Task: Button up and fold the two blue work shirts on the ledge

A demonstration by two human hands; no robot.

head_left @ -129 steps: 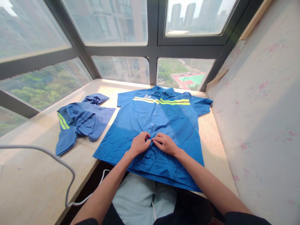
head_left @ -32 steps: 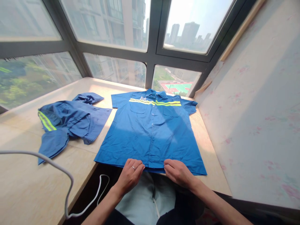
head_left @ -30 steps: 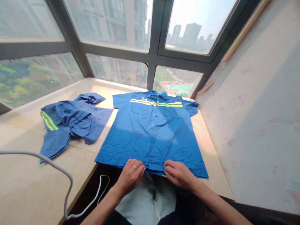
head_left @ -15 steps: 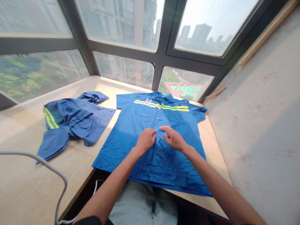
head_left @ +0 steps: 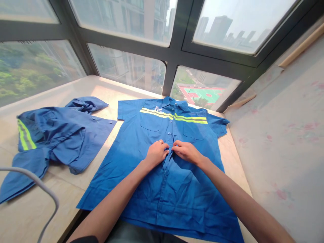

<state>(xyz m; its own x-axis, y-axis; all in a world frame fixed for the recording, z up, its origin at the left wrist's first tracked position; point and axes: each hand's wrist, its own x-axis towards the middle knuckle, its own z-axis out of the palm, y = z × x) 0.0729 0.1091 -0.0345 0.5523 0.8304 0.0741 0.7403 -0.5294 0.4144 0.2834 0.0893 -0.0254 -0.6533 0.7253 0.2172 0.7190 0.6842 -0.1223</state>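
Observation:
A blue short-sleeved work shirt (head_left: 134,148) lies front up and spread out, its collar toward the window. Yellow-green and silver reflective bands cross its chest, and buttons run down the front opening. My left hand (head_left: 157,152) pinches one side of the button placket at mid-front, a ring on one finger. Facing it, my right hand (head_left: 186,151) has thumb and fingers closed on the other edge of the placket. The cloth between the two hands is slightly raised and creased. Any button at the fingertips is hidden.
A second blue garment (head_left: 76,128) with a reflective band lies crumpled on the pale tabletop (head_left: 63,185) at left. A grey cable (head_left: 48,190) curves across the lower left. Windows (head_left: 126,71) stand behind, and a flower-patterned wall (head_left: 283,145) rises at right.
Both hands have closed on the placket; the right thumb and fingers were apart before. Cloth at mid-front is now lifted and more wrinkled. The view has moved closer to the shirt.

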